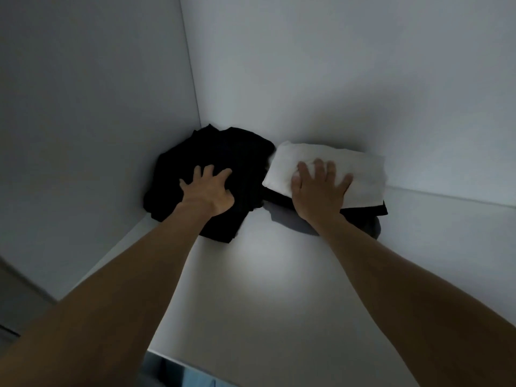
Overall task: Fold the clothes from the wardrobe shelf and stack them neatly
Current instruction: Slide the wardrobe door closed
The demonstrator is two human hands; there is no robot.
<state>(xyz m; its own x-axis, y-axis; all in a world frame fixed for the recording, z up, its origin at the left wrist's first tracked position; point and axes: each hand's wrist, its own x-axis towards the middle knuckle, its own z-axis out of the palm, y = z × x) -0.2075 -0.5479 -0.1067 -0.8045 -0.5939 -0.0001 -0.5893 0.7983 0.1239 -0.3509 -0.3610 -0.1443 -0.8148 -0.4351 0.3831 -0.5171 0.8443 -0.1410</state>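
Observation:
A crumpled black garment (223,155) lies in the back left corner of the white wardrobe shelf (265,289). My left hand (208,191) rests on top of it with fingers spread. To its right sits a folded white cloth (360,171) on top of a dark folded garment (371,209). My right hand (318,191) presses flat on the white cloth, fingers spread and straight. Both arms reach in from the front edge.
The wardrobe's left side wall (97,121) and back wall (335,79) close in the corner. The shelf's front edge (195,364) runs across the bottom, with something bluish below it.

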